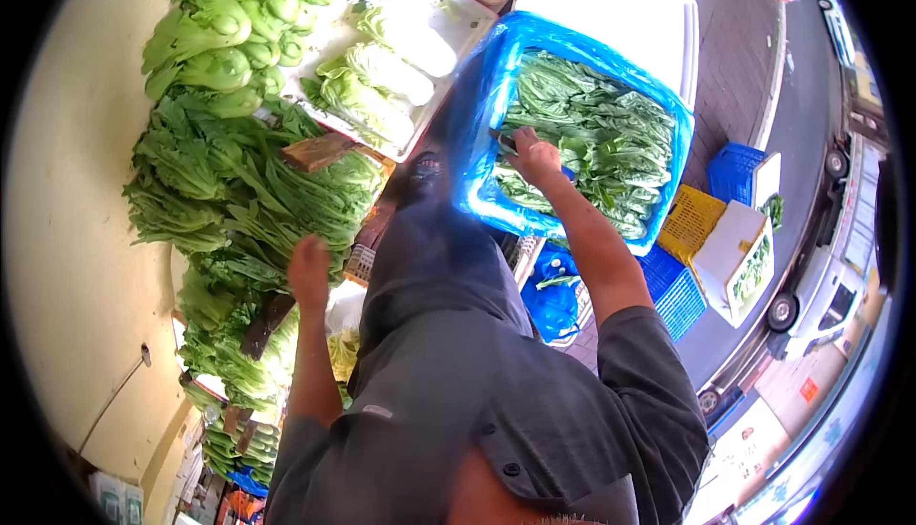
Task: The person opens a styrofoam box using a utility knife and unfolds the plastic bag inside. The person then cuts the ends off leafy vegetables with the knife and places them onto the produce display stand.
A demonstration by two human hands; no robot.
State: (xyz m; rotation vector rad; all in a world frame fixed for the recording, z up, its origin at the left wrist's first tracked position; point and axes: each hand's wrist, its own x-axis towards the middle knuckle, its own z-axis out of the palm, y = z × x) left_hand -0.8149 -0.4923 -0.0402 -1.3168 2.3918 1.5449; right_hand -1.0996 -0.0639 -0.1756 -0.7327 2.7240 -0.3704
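Observation:
My right hand (534,156) is closed over the left side of a crate lined with blue plastic (475,158). A small dark, partly grey thing (504,144) shows at its fingertips, too little of it to name. Beneath and beside the hand, long leafy greens (611,110) lie in rows in the crate. My left hand (308,267) hangs over the edge of a heap of leafy lettuce (277,201). Its fingers are blurred, and I cannot see anything in them.
Pale heads of lettuce (367,82) lie in a white foam box (458,29). Bok choy (215,29) is piled by the wall. On the right stand a yellow crate (689,220), a blue crate (679,291) and a white box (730,258); vehicles line the street beyond.

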